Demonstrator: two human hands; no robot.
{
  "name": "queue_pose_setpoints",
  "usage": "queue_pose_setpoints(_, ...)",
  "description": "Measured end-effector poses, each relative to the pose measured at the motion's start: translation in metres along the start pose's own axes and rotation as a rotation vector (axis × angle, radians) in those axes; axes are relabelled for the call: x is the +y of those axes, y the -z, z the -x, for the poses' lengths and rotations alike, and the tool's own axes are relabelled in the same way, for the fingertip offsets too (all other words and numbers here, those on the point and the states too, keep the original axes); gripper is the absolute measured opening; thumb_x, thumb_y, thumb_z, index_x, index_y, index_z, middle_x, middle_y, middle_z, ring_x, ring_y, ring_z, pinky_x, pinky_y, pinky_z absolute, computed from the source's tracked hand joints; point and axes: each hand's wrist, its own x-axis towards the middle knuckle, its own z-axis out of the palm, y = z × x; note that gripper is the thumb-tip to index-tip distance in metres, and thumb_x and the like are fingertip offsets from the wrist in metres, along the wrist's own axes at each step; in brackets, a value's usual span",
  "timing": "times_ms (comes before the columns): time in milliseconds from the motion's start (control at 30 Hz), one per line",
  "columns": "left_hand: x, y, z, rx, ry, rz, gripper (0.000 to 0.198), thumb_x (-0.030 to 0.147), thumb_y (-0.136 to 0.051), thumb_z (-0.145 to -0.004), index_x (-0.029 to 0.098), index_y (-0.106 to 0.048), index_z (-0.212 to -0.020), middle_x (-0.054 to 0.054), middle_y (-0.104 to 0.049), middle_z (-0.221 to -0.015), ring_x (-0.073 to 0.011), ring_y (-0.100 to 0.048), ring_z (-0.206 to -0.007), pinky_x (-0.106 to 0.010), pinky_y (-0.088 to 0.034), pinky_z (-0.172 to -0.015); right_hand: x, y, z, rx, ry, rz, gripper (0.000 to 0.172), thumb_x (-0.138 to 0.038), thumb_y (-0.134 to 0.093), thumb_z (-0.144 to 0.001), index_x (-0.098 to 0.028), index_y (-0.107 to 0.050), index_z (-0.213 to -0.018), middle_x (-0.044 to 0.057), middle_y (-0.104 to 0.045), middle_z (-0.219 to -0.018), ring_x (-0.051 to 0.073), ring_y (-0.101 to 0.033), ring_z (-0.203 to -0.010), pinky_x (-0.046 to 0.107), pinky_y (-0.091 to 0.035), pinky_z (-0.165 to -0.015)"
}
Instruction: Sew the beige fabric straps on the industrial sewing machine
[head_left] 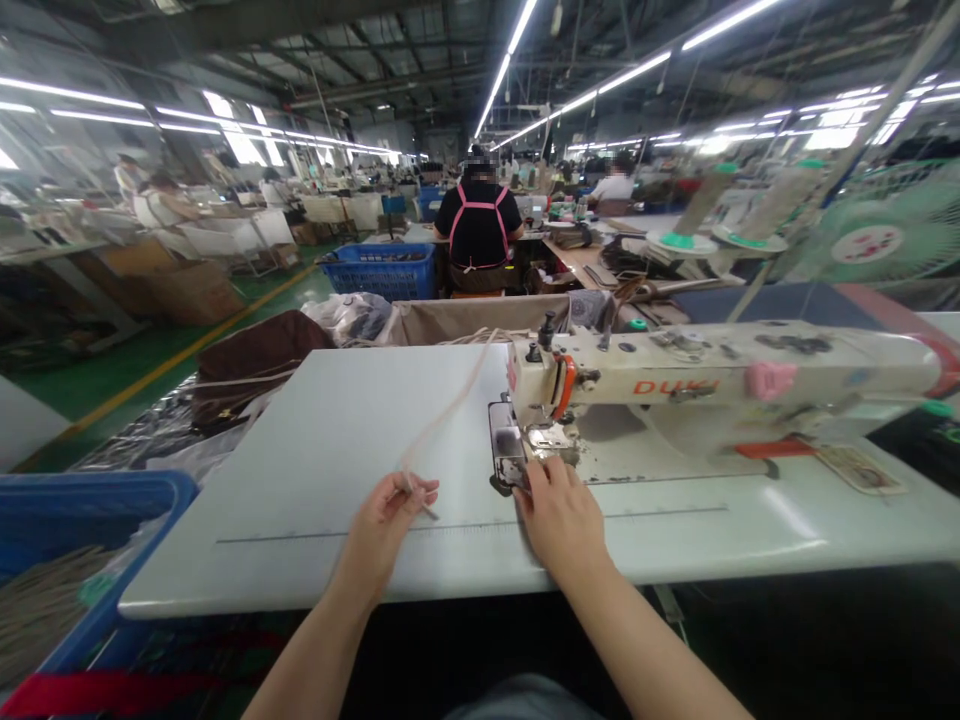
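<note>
Pale beige cord [450, 405] ran in a thin, limp line from the far edge of the table [315, 440] to its near middle; there the left hand [386, 515] pinched the cord's end between thumb and fingertips, just left of the sewing machine [712, 385]. The right hand [561, 512] lay flat and palm down on the table, gripping nothing that showed, its fingertips touching the shiny metal needle plate [517, 450] at the machine's left end.

The step in hand looked to be bringing the cord's end across to the needle; the end sat near the plate but not yet on it. By the look of it, the next move would call for a short, steady slide to the right with the soft cord kept flat and straight, and for the right fingers to stay clear of the needle.

The table was smooth, matt and grey-white, with one dark line ruled along its near side; the machine was cream enamel, long and boxy, with orange lettering. A blue plastic crate [90, 500] stood at the near left; dark brown cloth [251, 360] lay heaped beyond the table's left corner. A person [480, 225] in a black top sat far off, back turned; a green fan [885, 235] stood at the far right.
</note>
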Motion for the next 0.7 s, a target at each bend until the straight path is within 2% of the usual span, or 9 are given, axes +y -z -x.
queue_pose_setpoints(100, -0.003, 0.022, -0.003, -0.071, 0.098, -0.064, 0.043, 0.057, -0.083, -0.077, 0.021, -0.069, -0.096, -0.006, -0.072, -0.089, -0.0201, -0.07, -0.082, -0.031, -0.056, -0.076, 0.012, -0.003, 0.014, -0.084, -0.012, 0.204, 0.048, -0.019, -0.054, -0.104, -0.018, -0.055, -0.151, 0.014, -0.069, -0.106, 0.03, -0.068, -0.094, 0.037, -0.053, -0.075)
queue_pose_setpoints(200, -0.001, 0.044, -0.007, -0.124, 0.16, -0.219, 0.048, 0.06, -0.078, -0.079, 0.022, -0.071, -0.107, 0.0, -0.062, -0.069, -0.0151, -0.055, -0.062, -0.025, -0.041, -0.058, 0.017, -0.006, 0.024, -0.145, 0.015, 0.272, 0.052, -0.016, -0.048, -0.104, -0.017, -0.052, -0.155, 0.012, -0.073, -0.099, 0.026, -0.071, -0.082, 0.034, -0.053, -0.067)
queue_pose_setpoints(300, 0.004, 0.069, -0.016, -0.083, 0.158, -0.379, 0.057, 0.067, -0.071, -0.077, 0.022, -0.072, -0.112, 0.001, -0.061, -0.068, -0.0167, -0.051, -0.059, -0.027, -0.037, -0.056, 0.017, -0.006, 0.03, -0.15, 0.055, 0.327, 0.054, -0.012, -0.049, -0.1, -0.014, -0.054, -0.154, 0.012, -0.074, -0.095, 0.023, -0.072, -0.073, 0.03, -0.052, -0.061)
queue_pose_setpoints(400, 0.01, 0.105, -0.032, 0.035, 0.095, -0.609, 0.053, 0.063, -0.066, -0.074, 0.021, -0.077, -0.105, -0.003, -0.068, -0.075, -0.0205, -0.055, -0.063, -0.031, -0.042, -0.061, 0.016, -0.003, 0.03, -0.173, 0.071, 0.356, 0.055, -0.01, -0.047, -0.1, -0.013, -0.053, -0.154, 0.012, -0.075, -0.094, 0.023, -0.073, -0.07, 0.03, -0.053, -0.058)
queue_pose_setpoints(500, 0.021, 0.162, -0.047, 0.186, 0.029, -0.878, 0.039, 0.049, -0.064, -0.075, 0.024, -0.078, -0.101, -0.005, -0.076, -0.088, -0.0299, -0.066, -0.091, -0.034, -0.049, -0.081, 0.019, -0.003, 0.029, -0.193, 0.072, 0.364, 0.053, -0.014, -0.047, -0.103, -0.013, -0.052, -0.155, 0.011, -0.075, -0.096, 0.024, -0.074, -0.07, 0.031, -0.053, -0.056)
queue_pose_setpoints(567, 0.031, 0.209, -0.05, 0.255, 0.003, -1.041, 0.036, 0.043, -0.058, -0.078, 0.024, -0.077, -0.101, -0.007, -0.077, -0.1, -0.0326, -0.067, -0.104, -0.035, -0.048, -0.093, 0.022, -0.005, 0.029, -0.198, 0.079, 0.349, 0.053, -0.016, -0.045, -0.104, -0.013, -0.05, -0.157, 0.01, -0.076, -0.097, 0.024, -0.075, -0.071, 0.031, -0.052, -0.055)
queue_pose_setpoints(633, 0.044, 0.257, -0.045, 0.344, 0.037, -1.162, 0.037, 0.04, -0.053, -0.08, 0.022, -0.077, -0.101, -0.01, -0.077, -0.106, -0.0339, -0.066, -0.107, -0.035, -0.046, -0.095, 0.028, -0.01, 0.029, -0.193, 0.096, 0.318, 0.054, -0.017, -0.043, -0.105, -0.012, -0.046, -0.159, 0.01, -0.076, -0.097, 0.024, -0.075, -0.068, 0.031, -0.051, -0.053)
queue_pose_setpoints(700, 0.056, 0.3, -0.032, 0.421, 0.136, -1.2, 0.035, 0.038, -0.053, -0.079, 0.022, -0.076, -0.099, -0.011, -0.076, -0.105, -0.0337, -0.065, -0.105, -0.034, -0.045, -0.09, 0.034, -0.015, 0.029, -0.163, 0.124, 0.282, 0.056, -0.02, -0.039, -0.106, -0.011, -0.042, -0.162, 0.01, -0.076, -0.096, 0.024, -0.074, -0.063, 0.033, -0.05, -0.051)
